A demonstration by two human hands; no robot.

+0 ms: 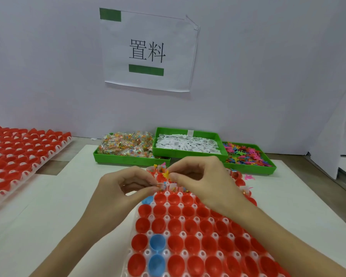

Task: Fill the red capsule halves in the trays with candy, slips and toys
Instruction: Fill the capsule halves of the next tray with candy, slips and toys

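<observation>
The right hand (pixel 198 176) pinches a small yellow toy (pixel 165 174) in its fingers (pixel 173 175), and the left hand (pixel 124 188) pinches a candy packet (pixel 161 185) beside it, both over the far end of the tray (pixel 180 234) of open red capsule halves (pixel 176 244), whose mouths face up. Beyond that tray stand green bins of candy (pixel 126 145), white slips (pixel 188 145) and toys (pixel 246 154). Above them a wall sheet (pixel 148 50) reads "置料"; left of the tray, another tray of red halves (pixel 18 154) sits on the worktop (pixel 68 196).
</observation>
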